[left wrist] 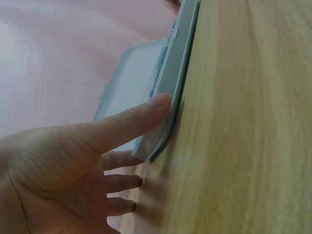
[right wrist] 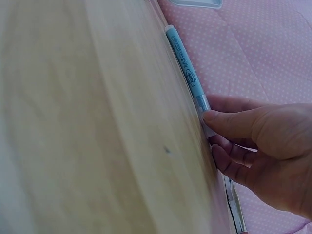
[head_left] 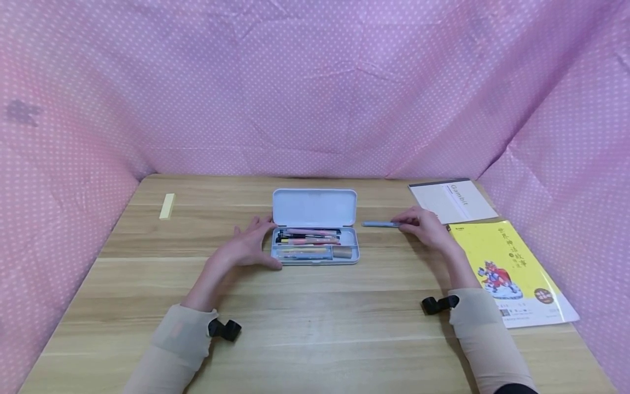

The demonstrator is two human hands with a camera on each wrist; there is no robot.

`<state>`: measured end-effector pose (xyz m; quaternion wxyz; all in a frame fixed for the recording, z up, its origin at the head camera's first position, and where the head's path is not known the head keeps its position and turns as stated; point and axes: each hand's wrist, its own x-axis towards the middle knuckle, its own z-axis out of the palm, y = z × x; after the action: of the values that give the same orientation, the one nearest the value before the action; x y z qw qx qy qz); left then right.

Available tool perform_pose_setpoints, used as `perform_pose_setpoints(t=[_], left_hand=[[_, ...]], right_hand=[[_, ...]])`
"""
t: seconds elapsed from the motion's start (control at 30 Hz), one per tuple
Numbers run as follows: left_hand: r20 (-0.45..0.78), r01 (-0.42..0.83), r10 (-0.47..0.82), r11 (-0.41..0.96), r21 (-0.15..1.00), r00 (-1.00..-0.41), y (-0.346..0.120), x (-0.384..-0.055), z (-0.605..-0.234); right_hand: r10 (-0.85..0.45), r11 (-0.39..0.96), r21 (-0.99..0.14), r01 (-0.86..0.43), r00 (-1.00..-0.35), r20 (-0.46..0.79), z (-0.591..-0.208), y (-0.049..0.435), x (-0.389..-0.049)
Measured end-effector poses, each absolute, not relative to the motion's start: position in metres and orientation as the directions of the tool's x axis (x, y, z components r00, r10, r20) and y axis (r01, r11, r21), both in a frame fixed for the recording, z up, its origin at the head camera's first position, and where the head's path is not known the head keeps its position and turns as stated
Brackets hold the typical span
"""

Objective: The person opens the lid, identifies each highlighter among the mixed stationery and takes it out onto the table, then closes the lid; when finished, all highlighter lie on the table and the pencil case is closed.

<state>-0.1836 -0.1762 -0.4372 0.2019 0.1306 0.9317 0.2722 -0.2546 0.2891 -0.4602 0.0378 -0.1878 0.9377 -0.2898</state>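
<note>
A pale blue pencil case [head_left: 315, 207] stands with its lid up, several pens and pencils [head_left: 307, 238] inside. A grey-brown piece [head_left: 342, 251] lies in its front right compartment. My left hand [head_left: 248, 245] spans the case's left end. In the left wrist view its thumb [left wrist: 131, 119] lies straight against the front wall, the other fingers spread by the end. To the right of the case, my right hand [head_left: 427, 227] pinches one end of a light-blue marker pen [head_left: 379, 224] by its clear cap. The pen lies level, at or just over the tabletop; contact is unclear.
A pale yellow strip [head_left: 167, 206] lies at the table's back left. On the right are a grey-white notebook [head_left: 453, 200] and a yellow book [head_left: 512, 262] beside the right forearm. Pink dotted cloth [head_left: 315, 109] surrounds the wooden table [head_left: 315, 328] at the back and sides.
</note>
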Motion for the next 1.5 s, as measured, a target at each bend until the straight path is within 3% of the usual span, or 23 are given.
perform_pose_setpoints(t=[0.67,0.9,1.17,1.5], left_hand=[[-0.292,0.136,0.359,0.805,0.577,-0.887,-0.176,-0.184,-0.437],[-0.302,0.133,0.36,0.808,0.574,-0.882,-0.175,-0.185,-0.437],[-0.3,0.131,0.354,0.811,0.57,-0.886,-0.177,-0.185,-0.436],[-0.304,0.132,0.353,0.816,0.562,-0.885,-0.175,-0.185,-0.438]], right_hand=[[-0.376,0.74,-0.587,-0.328,-0.926,0.043,-0.455,0.287,-0.256],[-0.293,0.731,-0.604,-0.319,-0.945,0.145,-0.436,0.275,-0.249],[-0.306,0.601,-0.712,-0.362,-0.928,0.213,-0.429,0.223,-0.24],[-0.481,0.518,-0.73,-0.446,-0.858,0.183,-0.432,0.156,-0.229]])
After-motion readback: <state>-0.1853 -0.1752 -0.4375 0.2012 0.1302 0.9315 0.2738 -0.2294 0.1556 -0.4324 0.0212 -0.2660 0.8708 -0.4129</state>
